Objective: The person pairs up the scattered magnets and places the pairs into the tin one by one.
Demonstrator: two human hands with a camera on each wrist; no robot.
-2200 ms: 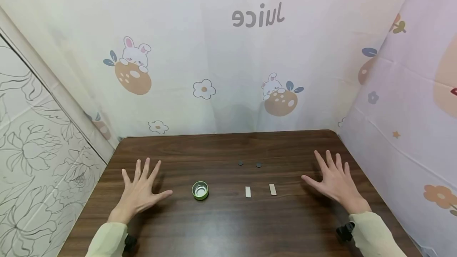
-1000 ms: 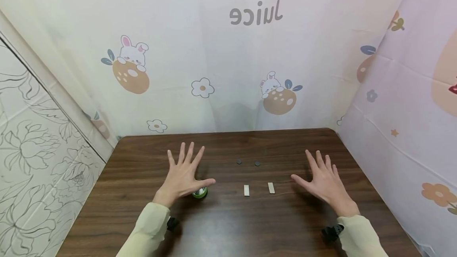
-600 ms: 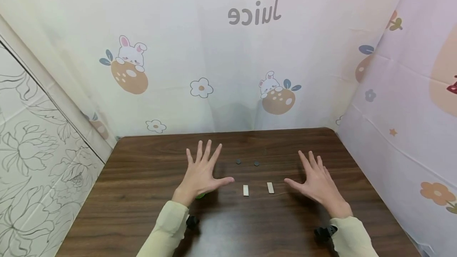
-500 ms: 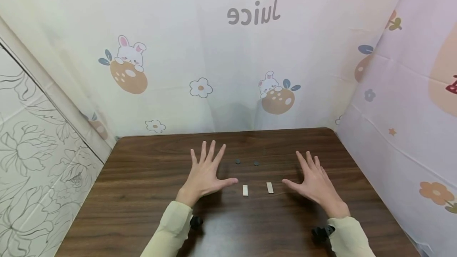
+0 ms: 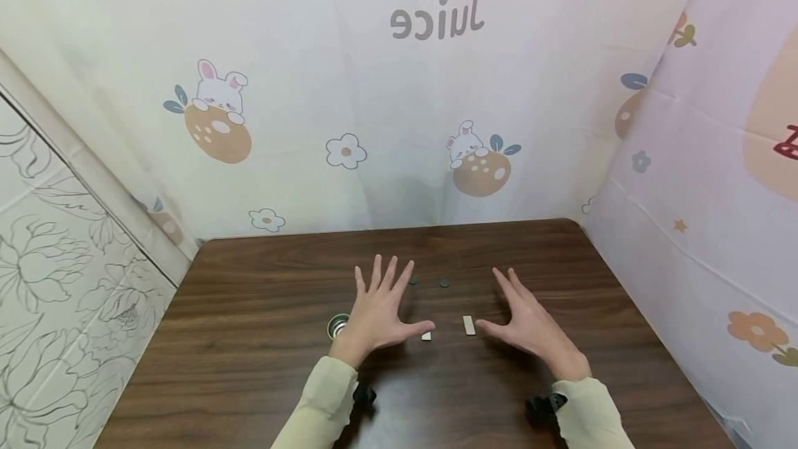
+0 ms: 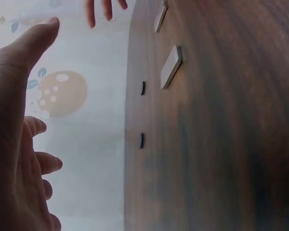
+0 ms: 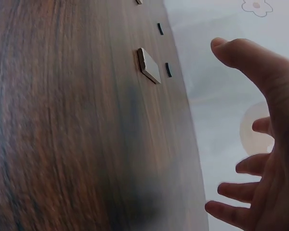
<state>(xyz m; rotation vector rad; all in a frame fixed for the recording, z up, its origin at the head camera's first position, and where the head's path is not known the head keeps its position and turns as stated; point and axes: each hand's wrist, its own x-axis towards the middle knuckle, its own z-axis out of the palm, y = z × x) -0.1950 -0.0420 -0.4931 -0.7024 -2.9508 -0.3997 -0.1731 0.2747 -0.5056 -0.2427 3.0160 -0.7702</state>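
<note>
My left hand [image 5: 380,317] hovers over the table with fingers spread, holding nothing. Its thumb tip overlaps one pale rectangular piece [image 5: 427,336] in the head view, and the wrist partly hides a small round green tin [image 5: 337,325]. Opposite it, my right hand [image 5: 528,323] is also spread and holds nothing; its thumb tip is close to a second pale rectangular piece [image 5: 469,325]. Two small dark discs [image 5: 444,283] lie farther back, one right beside the left index finger. The right wrist view shows a pale piece [image 7: 151,67] lying flat on the wood.
The dark wooden table [image 5: 249,366] ends at the back against a pale printed curtain [image 5: 280,89]. More printed fabric [image 5: 686,179] hangs along the right side, and a flower-line panel [image 5: 56,262] stands at the left.
Both hands have moved inward, the left going right across the tin and the right going left. The tin, hidden half a second ago, shows again behind the left wrist. The pieces and discs stay put.
</note>
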